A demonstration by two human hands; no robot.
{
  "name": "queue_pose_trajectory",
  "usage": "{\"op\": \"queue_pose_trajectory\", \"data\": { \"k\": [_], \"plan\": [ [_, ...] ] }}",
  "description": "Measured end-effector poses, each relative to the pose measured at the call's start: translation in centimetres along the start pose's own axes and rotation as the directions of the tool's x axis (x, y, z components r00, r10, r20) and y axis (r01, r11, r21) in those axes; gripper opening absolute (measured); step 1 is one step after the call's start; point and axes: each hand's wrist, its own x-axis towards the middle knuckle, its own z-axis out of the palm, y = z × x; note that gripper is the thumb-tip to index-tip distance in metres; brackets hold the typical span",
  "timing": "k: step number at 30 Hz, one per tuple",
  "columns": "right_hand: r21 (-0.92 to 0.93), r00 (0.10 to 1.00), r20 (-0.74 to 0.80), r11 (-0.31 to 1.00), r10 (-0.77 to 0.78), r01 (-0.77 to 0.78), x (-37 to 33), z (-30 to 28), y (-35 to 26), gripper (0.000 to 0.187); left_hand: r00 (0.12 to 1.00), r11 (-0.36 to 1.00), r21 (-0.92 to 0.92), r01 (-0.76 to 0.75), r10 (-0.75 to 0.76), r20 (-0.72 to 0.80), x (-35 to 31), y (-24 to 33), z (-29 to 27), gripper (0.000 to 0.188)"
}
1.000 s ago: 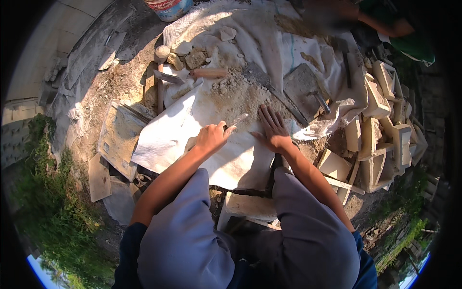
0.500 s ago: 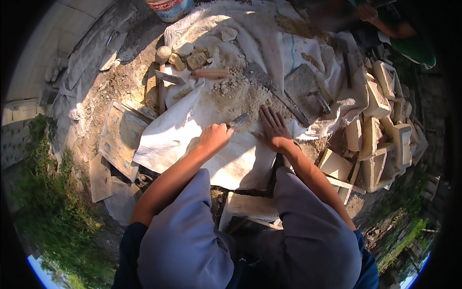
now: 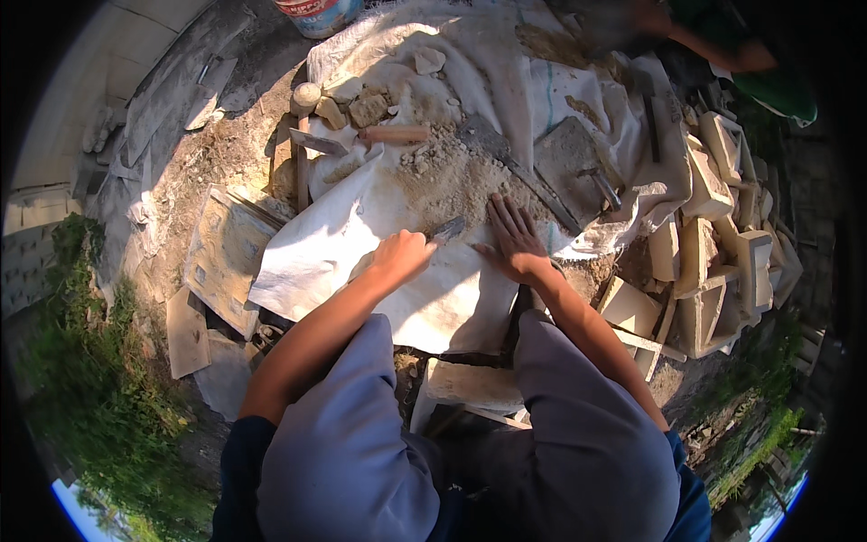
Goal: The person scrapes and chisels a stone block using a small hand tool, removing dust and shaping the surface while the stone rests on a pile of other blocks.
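Being grasped by the left hand [image 3: 403,257], the blade [image 3: 449,228] has seemingly been tilted out of its earlier glare, appearing ready by the rubble [image 3: 447,176] on the sheet [image 3: 316,253], the right hand [image 3: 518,246] spread flat.

The person's hands [image 3: 403,257] number two; there is one hand-held grey blade [image 3: 449,229], one round-headed mallet [image 3: 306,96], one bucket [image 3: 319,16] and one co-worker [image 3: 778,93].
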Motion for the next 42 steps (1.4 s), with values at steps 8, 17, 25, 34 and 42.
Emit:
{"op": "queue_pose_trajectory", "data": {
  "k": [8,17,25,34,42],
  "plan": [
    [0.022,1.000,0.017,1.000,0.001,-0.002,0.2,-0.2,-0.1,0.089,0.999,1.000,0.029,0.001,0.000,-0.037,0.3,0.3,-0.9,0.048],
    [0.030,0.997,0.062,0.999,0.039,-0.041,0.0,-0.1,0.0,0.091,0.996,0.995,-0.086,0.056,-0.062,-0.064,0.4,0.5,-0.8,0.051],
    [0.030,0.998,0.053,0.999,0.022,-0.023,-0.1,-0.2,0.1,0.091,0.996,1.000,-0.011,0.002,-0.003,-0.087,0.4,0.2,-0.1,0.054],
    [0.042,0.994,0.097,0.998,0.043,-0.047,0.2,-0.4,-0.3,0.089,0.997,0.999,-0.032,0.033,-0.031,0.075,1.7,-2.3,-2.3,0.041],
    [0.502,0.924,-0.097,0.820,0.369,-0.275,0.4,-4.2,-2.2,0.035,0.994,0.936,-0.339,-0.092,0.108,0.029,1.1,-4.0,-2.9,0.034]
  ]
}}
